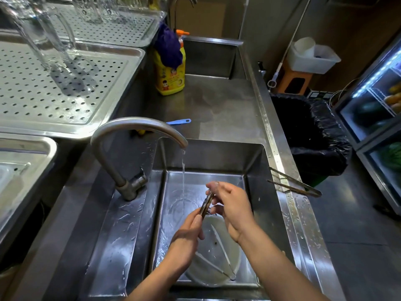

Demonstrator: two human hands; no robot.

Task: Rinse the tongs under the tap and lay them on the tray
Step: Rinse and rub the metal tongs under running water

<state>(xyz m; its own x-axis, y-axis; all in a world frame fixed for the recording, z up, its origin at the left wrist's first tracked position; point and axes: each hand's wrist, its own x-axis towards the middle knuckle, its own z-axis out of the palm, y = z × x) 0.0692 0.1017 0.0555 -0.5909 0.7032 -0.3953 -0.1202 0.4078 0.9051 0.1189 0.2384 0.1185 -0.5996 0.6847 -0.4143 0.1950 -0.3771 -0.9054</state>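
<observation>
The tongs (207, 204) sit low in the sink (121, 224), just right of the water stream (183, 168) that falls from the tap (134, 124). They are near the stream, but I see no contact with it. Their long axis runs from my near left to my far right, and the arms appear squeezed together.

Both hands hold them. The left hand (187, 234) pinches the near end between thumb and fingers. The right hand (233, 208) has its fingers curled round the far end. The left hand lies nearer the stream.

I judge the rinse to be the step in hand. It calls for a short shift to the left, towards the tap spout, to bring the metal into the water.

The perforated tray (32, 94) lies behind and to the left of the tap, well apart from the tongs. A clear glass (50, 46) stands on its far part, and the part nearest the tap is bare. I judge this bare part to be the likely landing zone.

The tap neck rises between the sink and that tray, so the carry must pass over or in front of it. Below the hands, right of the tap base, a white bowl (206, 281) rests in the sink. A second pair of tongs (295, 184) lies across the sink rim, far right of the tap.
</observation>
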